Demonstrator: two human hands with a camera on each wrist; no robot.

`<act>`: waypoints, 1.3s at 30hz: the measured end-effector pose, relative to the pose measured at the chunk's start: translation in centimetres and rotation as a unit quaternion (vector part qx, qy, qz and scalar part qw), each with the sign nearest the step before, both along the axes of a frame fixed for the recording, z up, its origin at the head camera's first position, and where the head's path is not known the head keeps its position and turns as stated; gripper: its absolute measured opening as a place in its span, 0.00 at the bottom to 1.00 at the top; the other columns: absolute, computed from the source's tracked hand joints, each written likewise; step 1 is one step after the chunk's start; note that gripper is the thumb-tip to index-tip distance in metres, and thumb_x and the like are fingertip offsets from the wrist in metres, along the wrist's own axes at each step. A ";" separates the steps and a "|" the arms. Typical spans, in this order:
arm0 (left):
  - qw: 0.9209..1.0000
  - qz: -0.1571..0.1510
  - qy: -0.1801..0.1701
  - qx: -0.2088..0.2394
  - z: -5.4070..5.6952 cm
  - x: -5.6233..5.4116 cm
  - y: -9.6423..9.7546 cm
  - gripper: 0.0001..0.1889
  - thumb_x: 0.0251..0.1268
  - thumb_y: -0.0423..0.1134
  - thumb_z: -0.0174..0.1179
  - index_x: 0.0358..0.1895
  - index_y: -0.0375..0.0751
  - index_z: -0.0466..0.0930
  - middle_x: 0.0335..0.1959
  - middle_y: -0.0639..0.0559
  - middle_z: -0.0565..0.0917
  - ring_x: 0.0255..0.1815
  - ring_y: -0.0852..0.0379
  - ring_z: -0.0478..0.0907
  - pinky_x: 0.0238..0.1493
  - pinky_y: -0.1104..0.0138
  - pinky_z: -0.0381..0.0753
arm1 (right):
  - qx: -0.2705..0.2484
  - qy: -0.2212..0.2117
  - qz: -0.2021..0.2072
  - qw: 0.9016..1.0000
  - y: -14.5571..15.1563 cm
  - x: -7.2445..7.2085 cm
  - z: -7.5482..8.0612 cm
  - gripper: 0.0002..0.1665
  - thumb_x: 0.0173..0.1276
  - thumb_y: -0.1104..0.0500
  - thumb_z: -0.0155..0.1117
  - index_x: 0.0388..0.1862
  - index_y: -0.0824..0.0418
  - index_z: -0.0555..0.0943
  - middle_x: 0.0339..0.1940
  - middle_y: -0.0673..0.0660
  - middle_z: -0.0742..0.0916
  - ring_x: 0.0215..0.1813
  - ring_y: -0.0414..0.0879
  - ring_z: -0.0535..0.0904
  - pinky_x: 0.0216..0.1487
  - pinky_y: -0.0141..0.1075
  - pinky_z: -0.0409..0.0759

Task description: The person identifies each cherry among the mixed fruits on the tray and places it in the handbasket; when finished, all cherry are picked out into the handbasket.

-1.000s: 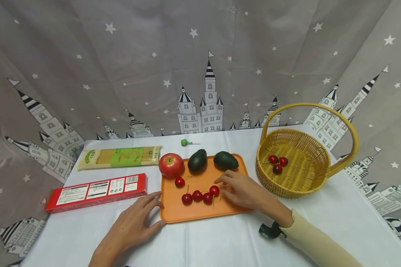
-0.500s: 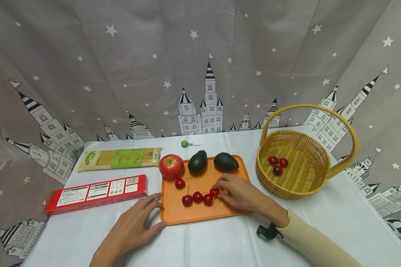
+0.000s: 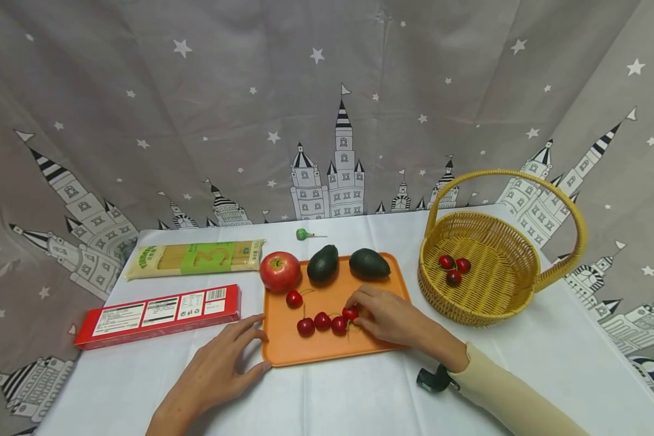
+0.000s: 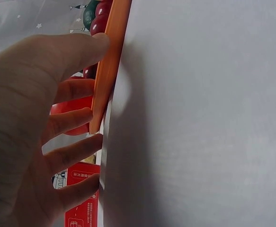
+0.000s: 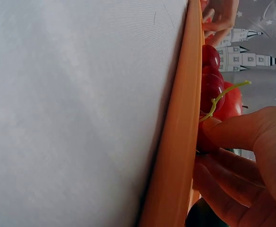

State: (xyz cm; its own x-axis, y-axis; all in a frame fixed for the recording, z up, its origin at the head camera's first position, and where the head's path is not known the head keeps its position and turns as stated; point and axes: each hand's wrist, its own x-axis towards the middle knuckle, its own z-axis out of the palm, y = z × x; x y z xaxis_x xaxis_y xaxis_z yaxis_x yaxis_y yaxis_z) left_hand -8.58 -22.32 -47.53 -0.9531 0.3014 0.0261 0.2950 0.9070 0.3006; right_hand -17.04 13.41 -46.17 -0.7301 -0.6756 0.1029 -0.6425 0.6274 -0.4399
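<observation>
An orange tray point(image 3: 310, 353) lies mid-table. My right hand point(image 3: 388, 315) pinches a cherry point(image 3: 350, 313) between thumb and fingers, low over the tray; in the right wrist view the thumb point(image 5: 232, 132) presses on it beside a green stem. To its left lie a cherry point(image 3: 339, 326), another cherry point(image 3: 322, 321) and a third cherry point(image 3: 306, 327) in a row. One more cherry point(image 3: 294, 298) is further back. My left hand point(image 3: 218, 363) rests at the tray's left edge, fingers spread; its thumb point(image 4: 88, 49) touches the rim in the left wrist view.
Along the tray's back are a red pomegranate-like fruit point(image 3: 280, 272), an avocado point(image 3: 323, 264) and another avocado point(image 3: 369, 264). Right of it stands a wicker basket point(image 3: 501, 272) holding three cherries, under a tall handle. Left lie a noodle pack point(image 3: 196, 258) and a red box point(image 3: 158, 317); behind, a green lollipop point(image 3: 303, 234).
My right hand has closed its fingers on the rightmost cherry, moving slightly left and down. The left hand stays at the tray's edge.
</observation>
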 end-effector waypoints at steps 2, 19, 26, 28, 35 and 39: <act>1.000 0.000 -0.001 0.000 0.0 0.0 0.0 0.25 0.56 0.59 0.80 0.55 0.61 0.85 0.76 0.50 0.77 0.75 0.42 0.75 0.69 0.39 0.81 | -0.004 0.000 0.002 1.000 0.1 0.0 0.1 0.18 0.71 0.60 0.77 0.58 0.53 0.85 0.51 0.49 0.86 0.44 0.39 0.82 0.53 0.37 0.88; 1.000 -0.001 -0.005 0.004 0.2 0.1 -0.1 0.25 0.56 0.59 0.80 0.55 0.60 0.85 0.76 0.50 0.77 0.75 0.42 0.75 0.69 0.38 0.80 | -0.019 0.047 -0.033 0.998 1.9 0.4 1.6 0.17 0.69 0.61 0.79 0.55 0.55 0.88 0.53 0.51 0.86 0.47 0.44 0.85 0.55 0.41 0.90; 1.000 -0.005 -0.002 0.001 0.2 0.1 0.0 0.25 0.56 0.58 0.80 0.55 0.59 0.85 0.76 0.50 0.77 0.75 0.42 0.75 0.70 0.38 0.80 | -0.038 0.071 -0.052 0.995 3.7 0.6 2.4 0.20 0.65 0.64 0.82 0.54 0.56 0.87 0.52 0.53 0.86 0.44 0.45 0.85 0.48 0.36 0.91; 1.000 -0.007 -0.001 -0.002 0.3 0.0 0.1 0.25 0.56 0.59 0.80 0.55 0.59 0.85 0.76 0.49 0.77 0.75 0.41 0.75 0.70 0.38 0.79 | -0.048 0.070 -0.053 0.995 4.2 0.7 2.6 0.20 0.64 0.66 0.82 0.54 0.57 0.87 0.52 0.53 0.86 0.45 0.47 0.86 0.48 0.36 0.91; 1.000 -0.011 0.015 -0.004 0.2 0.1 0.0 0.23 0.56 0.58 0.80 0.53 0.60 0.85 0.75 0.50 0.78 0.74 0.42 0.76 0.70 0.39 0.80 | -0.082 0.093 -0.059 0.991 6.1 0.8 3.4 0.23 0.63 0.69 0.82 0.56 0.58 0.86 0.51 0.53 0.88 0.47 0.48 0.86 0.46 0.40 0.92; 0.999 -0.015 0.029 -0.003 0.1 0.1 0.0 0.23 0.56 0.57 0.80 0.52 0.60 0.85 0.74 0.50 0.79 0.73 0.43 0.78 0.69 0.40 0.81 | -0.086 0.122 -0.077 0.986 7.2 0.8 3.8 0.23 0.63 0.69 0.81 0.55 0.58 0.86 0.51 0.53 0.88 0.45 0.47 0.87 0.43 0.38 0.92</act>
